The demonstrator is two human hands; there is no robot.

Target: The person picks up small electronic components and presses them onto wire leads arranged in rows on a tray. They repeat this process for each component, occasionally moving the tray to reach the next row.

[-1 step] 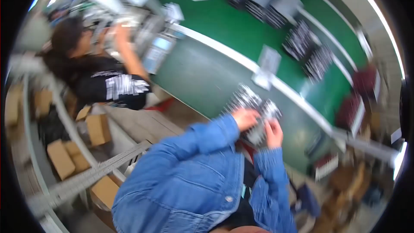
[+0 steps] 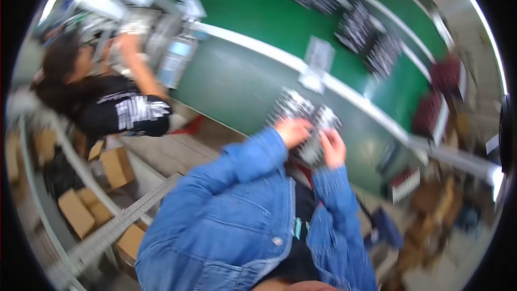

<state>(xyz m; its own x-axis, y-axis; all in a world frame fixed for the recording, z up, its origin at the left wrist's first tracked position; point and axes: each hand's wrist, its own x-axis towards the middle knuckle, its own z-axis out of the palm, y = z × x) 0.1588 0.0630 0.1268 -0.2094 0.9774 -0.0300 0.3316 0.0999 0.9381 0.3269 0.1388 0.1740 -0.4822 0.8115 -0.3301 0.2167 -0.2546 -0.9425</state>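
At the near edge of the worktable (image 2: pixel 226 89), my left hand (image 2: pixel 293 131) and my right hand (image 2: pixel 333 148) are at a shiny black-and-silver item (image 2: pixel 311 153) with a glinting pattern. Its far side splits into two raised portions, and a greyer part lies between my hands. The fingers of my left hand are curled over its left side. On the right edge, my right thumb and fingers are drawn together. Motion blur hides the item's exact kind and where my fingertips touch it. Just beyond it lies a pale printed sheet or packet (image 2: pixel 319 56).
A green conveyor belt (image 2: pixel 253 16) runs behind a white rail (image 2: pixel 258 48), carrying stacks of dark, patterned flat goods (image 2: pixel 354 27). At left, a person in a black shirt (image 2: pixel 116 105) works. Cardboard boxes (image 2: pixel 117 168) stand beside a metal rail (image 2: pixel 129 213). Maroon bundles (image 2: pixel 431 113) sit at right.
The whole view has shifted, so the table and belt sit slightly further left and up. My hands stay on the black-and-silver item with little visible change in their hold.
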